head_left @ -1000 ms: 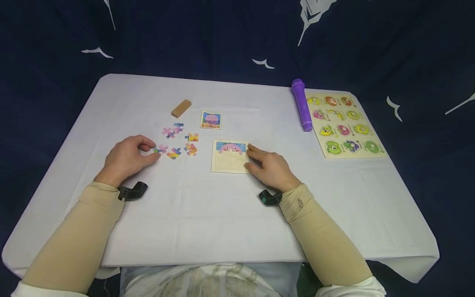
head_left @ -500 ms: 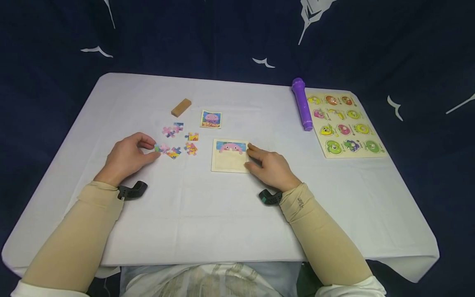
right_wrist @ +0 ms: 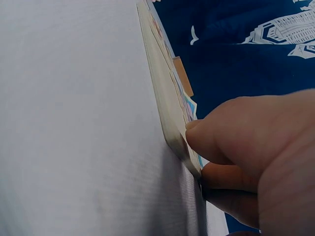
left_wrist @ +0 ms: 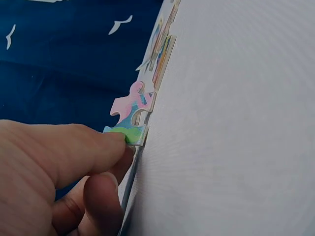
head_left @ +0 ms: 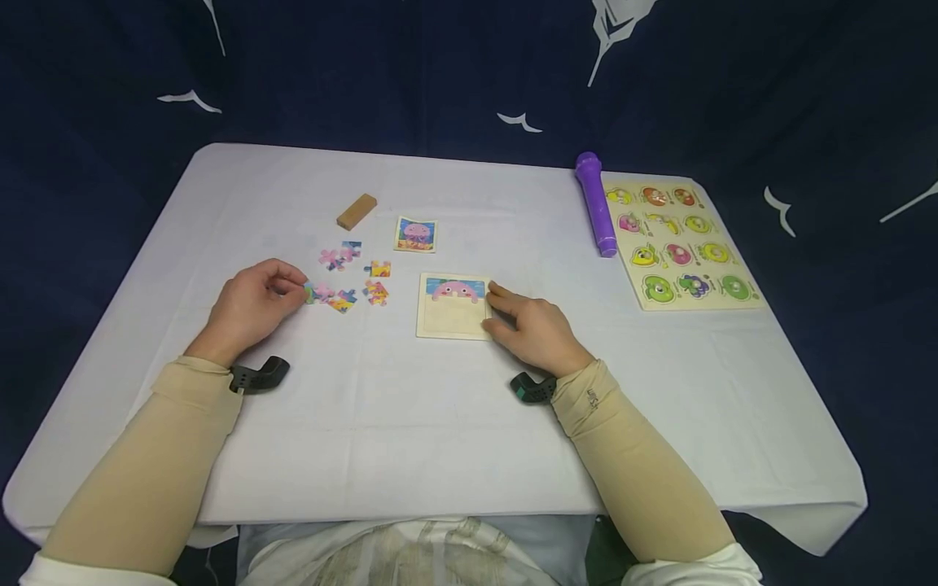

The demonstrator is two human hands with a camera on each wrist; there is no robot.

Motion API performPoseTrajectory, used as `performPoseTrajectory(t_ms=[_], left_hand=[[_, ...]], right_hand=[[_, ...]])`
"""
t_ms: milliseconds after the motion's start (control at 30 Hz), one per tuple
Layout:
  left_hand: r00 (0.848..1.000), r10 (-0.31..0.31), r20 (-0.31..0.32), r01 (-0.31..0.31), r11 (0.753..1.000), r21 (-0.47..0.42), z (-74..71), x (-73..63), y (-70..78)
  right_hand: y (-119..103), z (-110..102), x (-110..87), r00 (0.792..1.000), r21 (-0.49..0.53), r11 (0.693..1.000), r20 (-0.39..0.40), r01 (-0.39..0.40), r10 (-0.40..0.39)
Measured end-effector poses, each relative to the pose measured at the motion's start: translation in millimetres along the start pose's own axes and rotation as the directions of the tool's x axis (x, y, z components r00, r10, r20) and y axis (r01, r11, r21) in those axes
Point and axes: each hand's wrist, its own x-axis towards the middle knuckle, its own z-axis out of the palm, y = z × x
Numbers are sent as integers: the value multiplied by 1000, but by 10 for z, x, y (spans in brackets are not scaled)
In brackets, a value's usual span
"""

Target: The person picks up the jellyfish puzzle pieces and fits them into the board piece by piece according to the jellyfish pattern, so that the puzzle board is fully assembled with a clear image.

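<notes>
- A person sits at a table covered with a white cloth, both forearms in beige sleeves, with a black device on each wrist.
- The left hand pinches a small puzzle piece by its green end, thumb on the near face and the other fingers curled behind. The piece is pink, blue and green; its rounded pink knob points away from the hand. Whether it is fully off the cloth is hard to tell.
- More loose pieces, pink, yellow and blue, lie in a scattered group just to the right of that hand and beyond it.
- The right hand grips the right edge of a square puzzle tray, thumb nearer the person, other fingers at the far corner.
- The tray lies flat, right of the pieces. Its far strip shows a pink creature's head on blue; the rest is bare, pale wood.
- Beyond the tray lies a small picture card of a pink creature, with a brown block to its left.
- At the far right, a purple microphone lies along the left edge of a fruit board.
- Behind hangs a dark blue curtain with white shapes.
</notes>
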Motion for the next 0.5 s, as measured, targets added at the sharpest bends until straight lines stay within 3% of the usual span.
performPoseTrajectory(t_ms=[133, 500], left_hand=[[1000, 8, -10, -8, 999, -31, -9, -1, -7], [996, -39, -81, 30, 993, -111, 18, 23, -22]], right_hand=[[-2, -2, 4, 1000, -2, 1000, 3, -5, 5], [-13, -8, -1, 1000, 0, 1000, 6, -10, 10]])
